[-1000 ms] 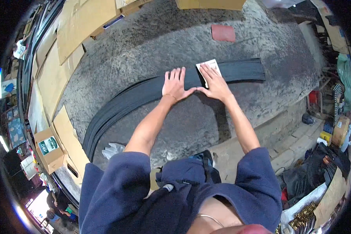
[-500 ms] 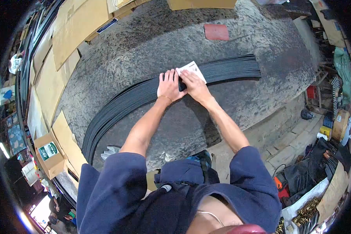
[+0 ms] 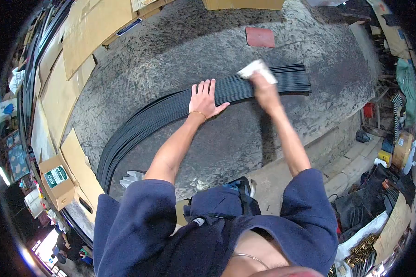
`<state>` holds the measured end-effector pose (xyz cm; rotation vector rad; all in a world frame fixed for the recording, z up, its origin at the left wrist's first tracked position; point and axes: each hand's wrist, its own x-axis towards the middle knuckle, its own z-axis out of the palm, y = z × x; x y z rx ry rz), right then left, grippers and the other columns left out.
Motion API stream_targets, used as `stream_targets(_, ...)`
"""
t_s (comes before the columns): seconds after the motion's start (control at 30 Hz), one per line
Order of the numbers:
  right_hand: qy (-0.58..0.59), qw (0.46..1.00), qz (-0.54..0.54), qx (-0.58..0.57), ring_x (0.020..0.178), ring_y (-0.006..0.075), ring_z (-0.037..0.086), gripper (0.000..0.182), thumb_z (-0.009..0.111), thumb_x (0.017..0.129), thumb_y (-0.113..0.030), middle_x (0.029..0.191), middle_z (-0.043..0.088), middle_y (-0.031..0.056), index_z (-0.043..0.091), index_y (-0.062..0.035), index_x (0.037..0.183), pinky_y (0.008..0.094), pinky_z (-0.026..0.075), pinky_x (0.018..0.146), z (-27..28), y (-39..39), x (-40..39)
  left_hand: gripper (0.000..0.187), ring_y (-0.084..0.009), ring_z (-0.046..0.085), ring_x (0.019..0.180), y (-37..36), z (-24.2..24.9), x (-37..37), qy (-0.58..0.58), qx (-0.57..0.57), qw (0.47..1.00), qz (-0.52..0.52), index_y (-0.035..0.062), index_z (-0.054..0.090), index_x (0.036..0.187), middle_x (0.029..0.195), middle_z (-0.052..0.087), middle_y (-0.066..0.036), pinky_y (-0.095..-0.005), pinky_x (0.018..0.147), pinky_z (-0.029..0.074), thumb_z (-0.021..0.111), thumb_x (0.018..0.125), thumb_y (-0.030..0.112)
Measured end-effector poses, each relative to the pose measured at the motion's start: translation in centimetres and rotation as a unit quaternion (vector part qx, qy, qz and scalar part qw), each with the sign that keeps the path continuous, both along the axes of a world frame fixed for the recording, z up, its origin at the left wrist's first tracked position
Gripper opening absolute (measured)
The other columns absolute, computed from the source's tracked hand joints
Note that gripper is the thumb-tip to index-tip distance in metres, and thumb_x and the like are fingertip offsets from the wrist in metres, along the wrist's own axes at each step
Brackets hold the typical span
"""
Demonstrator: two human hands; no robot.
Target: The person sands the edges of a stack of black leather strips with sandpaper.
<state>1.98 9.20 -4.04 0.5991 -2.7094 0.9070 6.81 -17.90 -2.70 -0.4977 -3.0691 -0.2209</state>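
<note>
A wide flat bundle of long black strips (image 3: 171,107) lies side by side across the worktable, curving down at its left end. My left hand (image 3: 202,99) rests flat on the middle of the bundle, fingers stretched upward and thumb out to the right. Farther along, over the right part of the strips, my right hand (image 3: 265,92) is closed on a white card (image 3: 258,69). Both the card and that hand are smeared by motion. The squared right ends of the strips show just beyond them.
A red rectangular piece (image 3: 260,37) lies at the far side of the dark, worn table (image 3: 171,60). Cardboard sheets (image 3: 85,39) line the left edge, with an open carton (image 3: 58,181) nearby. Crumpled clear plastic (image 3: 131,178) sits by my left elbow. Metal pieces (image 3: 363,251) lie lower right.
My right hand has slid the white card rightward along the strips, away from my left hand. The left hand has stayed in nearly the same place.
</note>
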Motion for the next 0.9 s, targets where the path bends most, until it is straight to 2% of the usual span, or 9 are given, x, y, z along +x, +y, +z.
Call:
stream_targets(0.13, -0.045, 0.939, -0.335, -0.070, 0.092, 0.0388, 0.072, 0.032, 0.050, 0.088, 0.006, 0.107, 0.071, 0.0229, 0.068, -0.0020, 0.112, 0.0454, 0.056, 0.080, 2.8, 3.7, -2.4, 0.105, -0.0347, 0.045, 0.131, 0.0, 0.4, 0.0, -0.007, -0.005, 1.000, 0.001, -0.0025, 0.042, 0.146, 0.140, 0.051, -0.020, -0.0542, 0.112, 0.031, 0.060, 0.079, 0.077)
stream_targets(0.2, 0.024, 0.981, -0.180, -0.069, 0.097, 0.0405, 0.065, 0.021, 0.047, 0.100, -0.008, 0.104, 0.068, 0.0226, 0.066, -0.0019, 0.105, 0.0511, 0.048, 0.082, 2.1, -1.2, -0.9, 0.105, -0.0349, 0.046, 0.130, 0.0, 0.0, -0.1, 0.005, -0.007, 1.000, -0.004, -0.0026, 0.043, 0.145, 0.140, 0.050, -0.019, -0.0542, 0.111, 0.031, 0.059, 0.079, 0.077)
stream_targets(0.27, -0.330, 0.896, -0.067, -0.290, 0.099, 0.0406, 0.066, 0.021, 0.052, 0.095, -0.003, 0.105, 0.069, 0.0223, 0.068, -0.0020, 0.109, 0.0460, 0.050, 0.090, 4.2, -5.4, 0.8, 0.104, -0.0350, 0.046, 0.130, -0.1, 0.0, -0.1, 0.005, -0.005, 1.000, -0.004, -0.0025, 0.043, 0.145, 0.140, 0.050, -0.019, -0.0541, 0.111, 0.031, 0.059, 0.079, 0.077)
stream_targets(0.33, 0.050, 0.998, 0.037, -0.021, 0.105, 0.0391, 0.066, 0.021, 0.053, 0.094, -0.007, 0.108, 0.068, 0.0228, 0.066, 0.0001, 0.109, 0.0476, 0.051, 0.095, -0.7, -1.2, 0.5, 0.104, -0.0350, 0.046, 0.130, 0.0, 0.1, -0.2, 0.004, -0.001, 1.000, -0.003, -0.0025, 0.043, 0.145, 0.140, 0.050, -0.019, -0.0541, 0.111, 0.031, 0.059, 0.079, 0.077)
stream_targets(0.43, -0.133, 0.964, -0.223, -0.059, 0.100, 0.0383, 0.068, 0.023, 0.054, 0.093, -0.002, 0.102, 0.071, 0.0214, 0.067, -0.0005, 0.111, 0.0455, 0.053, 0.085, 4.6, 5.0, -3.0, 0.105, -0.0351, 0.046, 0.131, -0.1, 0.4, 0.0, -0.012, -0.003, 1.000, 0.003, -0.0023, 0.042, 0.146, 0.141, 0.050, -0.019, -0.0540, 0.111, 0.032, 0.059, 0.080, 0.077)
stream_targets(0.53, 0.014, 0.971, -0.238, 0.008, 0.096, 0.0387, 0.068, 0.022, 0.053, 0.091, -0.001, 0.102, 0.070, 0.0223, 0.067, 0.0008, 0.108, 0.0439, 0.052, 0.086, 1.8, 2.0, -2.6, 0.105, -0.0351, 0.046, 0.131, 0.2, 0.2, -0.2, -0.004, -0.013, 1.000, 0.002, -0.0023, 0.042, 0.146, 0.141, 0.050, -0.019, -0.0535, 0.111, 0.032, 0.059, 0.080, 0.077)
stream_targets(0.6, -0.132, 0.974, -0.079, -0.166, 0.102, 0.0391, 0.067, 0.024, 0.053, 0.090, 0.000, 0.108, 0.069, 0.0225, 0.068, -0.0006, 0.110, 0.0461, 0.052, 0.089, 1.8, -3.3, 0.0, 0.104, -0.0350, 0.046, 0.131, 0.0, 0.2, -0.1, -0.011, -0.015, 1.000, 0.002, -0.0022, 0.042, 0.146, 0.140, 0.050, -0.019, -0.0535, 0.112, 0.031, 0.058, 0.080, 0.077)
stream_targets(0.67, 0.040, 0.995, 0.087, -0.008, 0.108, 0.0368, 0.067, 0.023, 0.053, 0.091, -0.001, 0.110, 0.070, 0.0225, 0.068, -0.0010, 0.109, 0.0450, 0.053, 0.093, -0.1, -2.5, 1.7, 0.104, -0.0349, 0.045, 0.131, 0.0, 0.4, -0.1, -0.015, -0.017, 1.000, 0.002, -0.0019, 0.042, 0.146, 0.141, 0.050, -0.019, -0.0534, 0.112, 0.031, 0.058, 0.080, 0.077)
stream_targets(0.9, 0.012, 0.898, -0.430, -0.093, 0.092, 0.0353, 0.073, 0.027, 0.053, 0.103, -0.017, 0.101, 0.074, 0.0213, 0.070, -0.0012, 0.116, 0.0420, 0.054, 0.078, 6.1, 10.7, 1.2, 0.110, -0.0369, 0.038, 0.139, 0.0, 0.6, -0.4, -0.070, -0.008, 0.998, -0.003, -0.0074, 0.040, 0.145, 0.145, 0.045, -0.023, -0.0566, 0.114, 0.026, 0.060, 0.077, 0.077)
